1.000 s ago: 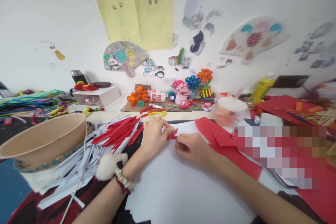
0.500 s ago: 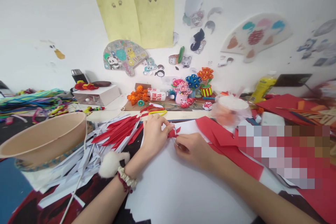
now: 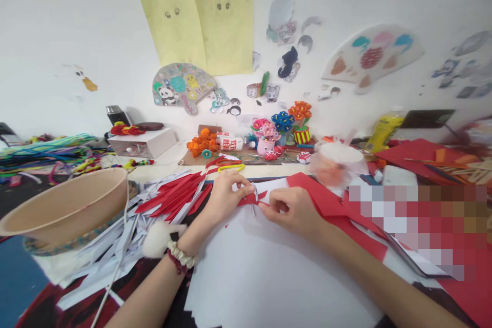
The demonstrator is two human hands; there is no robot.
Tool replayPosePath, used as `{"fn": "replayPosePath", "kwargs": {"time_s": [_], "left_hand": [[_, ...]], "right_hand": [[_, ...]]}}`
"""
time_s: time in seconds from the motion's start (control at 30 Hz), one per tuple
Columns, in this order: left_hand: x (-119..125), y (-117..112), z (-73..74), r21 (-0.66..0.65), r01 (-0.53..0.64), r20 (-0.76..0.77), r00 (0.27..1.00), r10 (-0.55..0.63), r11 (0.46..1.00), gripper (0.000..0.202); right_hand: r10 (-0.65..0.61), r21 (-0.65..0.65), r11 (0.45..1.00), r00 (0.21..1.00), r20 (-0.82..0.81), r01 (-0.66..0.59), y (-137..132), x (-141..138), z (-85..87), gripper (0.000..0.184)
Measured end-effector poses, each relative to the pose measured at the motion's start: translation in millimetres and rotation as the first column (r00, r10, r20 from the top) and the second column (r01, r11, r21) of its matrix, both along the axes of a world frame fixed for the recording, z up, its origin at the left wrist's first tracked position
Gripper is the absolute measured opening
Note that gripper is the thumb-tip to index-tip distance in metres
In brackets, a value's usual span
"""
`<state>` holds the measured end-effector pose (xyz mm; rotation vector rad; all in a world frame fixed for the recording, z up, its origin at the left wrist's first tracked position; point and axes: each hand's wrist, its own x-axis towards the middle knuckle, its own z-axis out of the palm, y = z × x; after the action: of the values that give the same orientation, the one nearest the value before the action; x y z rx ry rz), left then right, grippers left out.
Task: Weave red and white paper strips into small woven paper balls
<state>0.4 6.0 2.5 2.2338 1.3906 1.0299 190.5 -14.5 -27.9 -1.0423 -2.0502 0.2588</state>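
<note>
Over a stack of white paper point(image 3: 277, 266), my left hand point(image 3: 229, 195) pinches a small piece woven from red and white paper strips point(image 3: 250, 198) between thumb and fingers. My right hand point(image 3: 289, 211) is closed at the piece's right side, thumb and forefinger pinching the end of a red strip. A white strip stands up in a loop at the middle, and its tail points down towards me. Left of my hands lie loose red strips point(image 3: 175, 196) and a heap of white strips point(image 3: 103, 259).
A beige basin point(image 3: 69, 205) stands at the left, with a white cord point(image 3: 123, 225) beside it. Yellow-handled scissors point(image 3: 231, 168) lie beyond my left hand. Red paper sheets point(image 3: 326, 200) lie at right. Pipe-cleaner flowers point(image 3: 282, 122) and a yellow bottle point(image 3: 385, 130) stand along the wall.
My right hand has shifted right and slightly up, drawing a red strip outward. My left hand stays on the woven piece, and more of the white strip shows between the hands.
</note>
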Motion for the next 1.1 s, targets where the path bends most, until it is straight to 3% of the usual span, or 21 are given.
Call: {"fn": "replayPosePath", "kwargs": {"time_s": [0.13,0.2,0.33,0.47,0.53,0.7,0.83,0.9,1.0,1.1], "left_hand": [[-1.1,0.3,1.0,0.041,0.057,0.017,0.998,-0.058,0.998,0.015],[-3.8,0.3,3.1,0.074,0.059,0.036,0.997,-0.062,0.996,0.014],[-15.6,0.3,10.6,0.125,0.049,0.005,0.999,-0.050,0.991,0.012],[-24.4,0.6,13.9,0.089,0.213,-0.145,0.969,-0.199,0.973,0.013],[-23.7,0.8,11.1,0.076,0.241,-0.193,0.956,-0.223,0.968,0.014],[-14.4,-0.7,0.4,0.084,0.166,-0.245,0.959,-0.141,0.982,0.004],[-12.0,-7.3,3.1,0.198,0.155,-0.326,0.942,-0.084,0.968,0.008],[-11.7,-12.1,6.7,0.250,0.227,-0.387,0.915,-0.118,0.941,0.012],[-9.5,-17.4,8.8,0.225,0.383,-0.526,0.822,-0.220,0.896,0.015],[-6.0,-17.6,5.3,0.243,0.408,-0.632,0.755,-0.176,0.880,0.016]], "right_hand": [[-0.155,-0.068,0.985,0.986,0.064,0.160,2.1,1.3,4.8,0.036],[-0.161,-0.097,0.979,0.973,0.168,0.179,3.7,1.9,2.4,0.030],[-0.092,-0.136,0.982,0.955,0.283,0.135,7.2,2.6,-5.4,0.026],[-0.049,-0.131,0.987,0.951,0.305,0.093,8.1,1.8,-7.8,0.027],[-0.030,-0.138,0.987,0.950,0.309,0.076,6.8,0.9,-7.4,0.028],[0.058,-0.165,0.986,0.947,0.315,-0.006,1.6,-1.8,-4.5,0.029],[0.099,-0.188,0.981,0.943,0.318,-0.039,0.2,-0.9,-0.4,0.021],[0.122,-0.186,0.980,0.940,0.318,-0.065,1.3,0.9,0.9,0.014],[0.157,-0.176,0.979,0.938,0.308,-0.106,4.9,4.2,0.6,0.014],[0.164,-0.160,0.980,0.934,0.318,-0.118,8.8,6.4,-1.9,0.020]]}}
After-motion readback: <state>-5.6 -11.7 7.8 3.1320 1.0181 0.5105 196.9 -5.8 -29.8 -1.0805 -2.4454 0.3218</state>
